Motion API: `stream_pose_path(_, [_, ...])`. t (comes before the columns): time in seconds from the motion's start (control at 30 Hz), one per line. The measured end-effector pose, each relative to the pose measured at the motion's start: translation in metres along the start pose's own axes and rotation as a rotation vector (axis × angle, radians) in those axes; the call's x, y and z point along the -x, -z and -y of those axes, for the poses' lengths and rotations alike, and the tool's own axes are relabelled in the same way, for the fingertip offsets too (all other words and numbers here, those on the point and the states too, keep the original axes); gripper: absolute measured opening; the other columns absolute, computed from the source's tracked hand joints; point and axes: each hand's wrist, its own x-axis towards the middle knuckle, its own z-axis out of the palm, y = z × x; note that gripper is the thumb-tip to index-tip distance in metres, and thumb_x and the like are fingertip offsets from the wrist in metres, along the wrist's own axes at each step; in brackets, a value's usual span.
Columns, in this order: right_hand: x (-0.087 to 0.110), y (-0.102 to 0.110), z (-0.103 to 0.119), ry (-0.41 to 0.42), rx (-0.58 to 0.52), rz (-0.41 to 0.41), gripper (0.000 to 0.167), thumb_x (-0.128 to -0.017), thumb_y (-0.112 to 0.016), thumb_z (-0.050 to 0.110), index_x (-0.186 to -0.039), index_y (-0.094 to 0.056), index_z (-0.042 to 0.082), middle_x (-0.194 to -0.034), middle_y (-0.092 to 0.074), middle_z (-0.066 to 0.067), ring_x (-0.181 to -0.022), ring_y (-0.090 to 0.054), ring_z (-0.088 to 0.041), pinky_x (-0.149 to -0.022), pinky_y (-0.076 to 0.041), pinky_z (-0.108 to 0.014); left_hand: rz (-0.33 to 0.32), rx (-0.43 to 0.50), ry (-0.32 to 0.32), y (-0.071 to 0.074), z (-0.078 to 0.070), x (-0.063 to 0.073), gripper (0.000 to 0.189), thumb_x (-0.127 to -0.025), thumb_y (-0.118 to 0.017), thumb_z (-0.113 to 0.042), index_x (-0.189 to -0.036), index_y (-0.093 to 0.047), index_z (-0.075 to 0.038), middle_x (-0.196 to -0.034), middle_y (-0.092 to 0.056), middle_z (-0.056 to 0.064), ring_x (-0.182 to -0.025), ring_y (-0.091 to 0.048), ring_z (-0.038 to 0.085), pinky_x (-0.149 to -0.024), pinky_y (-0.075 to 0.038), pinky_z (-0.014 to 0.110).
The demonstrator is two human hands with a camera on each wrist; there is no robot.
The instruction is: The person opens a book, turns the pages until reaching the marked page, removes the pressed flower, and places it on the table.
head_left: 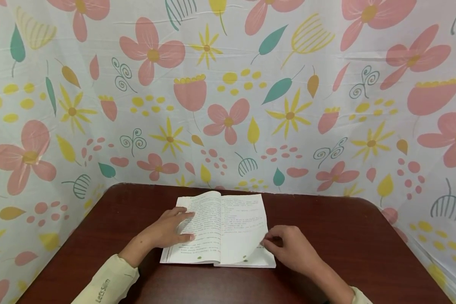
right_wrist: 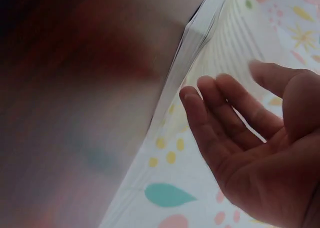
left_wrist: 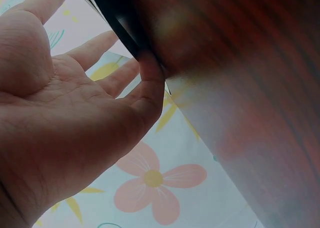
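An open book (head_left: 201, 228) with printed pages lies on the dark brown table. My left hand (head_left: 163, 230) rests on the left page with its fingers spread, the thumb low on the text. In the left wrist view the same hand (left_wrist: 75, 98) shows its palm, fingers at the book's dark edge. At the right margin my right hand (head_left: 292, 249) pinches the edge of a page (head_left: 243, 242), whose lower corner curls up off the pages beneath. The right wrist view has this hand (right_wrist: 245, 133) with thumb and fingertips by the lifted page (right_wrist: 235, 43).
The reddish-brown table (head_left: 327, 228) has rounded far corners and spreads out on both sides of the book. A white cloth (head_left: 251, 169) printed with flowers and leaves hangs right behind and beside it.
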Motion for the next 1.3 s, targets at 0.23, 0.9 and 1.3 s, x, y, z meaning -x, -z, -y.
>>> stream_pose_path(0.23, [-0.009,-0.018,0.019,0.140,-0.191,0.135,0.030,-0.101,-0.074,0.013,-0.131,-0.072,0.020,-0.125,-0.073,0.011,-0.117,-0.069,-0.011,-0.093,-0.059,-0.032,-0.013,0.025,-0.019,0.000,0.004,-0.001,0.063,-0.106,-0.064,-0.046,-0.156,-0.054,-0.009,-0.163,-0.040,0.022,-0.151,-0.033,0.046,-0.117,-0.035,0.064])
stream_pose_path(0.9, [-0.019,-0.048,0.058,0.277,0.016,0.231,0.059,-0.096,-0.074,0.012,-0.151,-0.056,0.001,-0.153,-0.059,-0.011,-0.145,-0.053,-0.029,-0.118,-0.042,-0.049,-0.133,0.338,0.165,0.001,0.004,-0.007,0.094,-0.106,-0.009,-0.074,-0.156,-0.054,-0.008,-0.159,-0.052,0.013,-0.153,-0.038,0.036,-0.122,-0.029,0.057])
stream_pose_path(1.3, [-0.024,-0.056,0.069,0.307,0.126,0.231,0.051,-0.097,-0.075,0.015,-0.145,-0.063,0.006,-0.154,-0.057,-0.009,-0.143,-0.054,-0.024,-0.115,-0.045,-0.042,-0.158,0.421,0.171,0.007,0.003,-0.006,0.093,-0.106,-0.005,-0.074,-0.170,-0.022,-0.009,-0.167,-0.040,0.017,-0.157,-0.031,0.038,-0.124,-0.025,0.061])
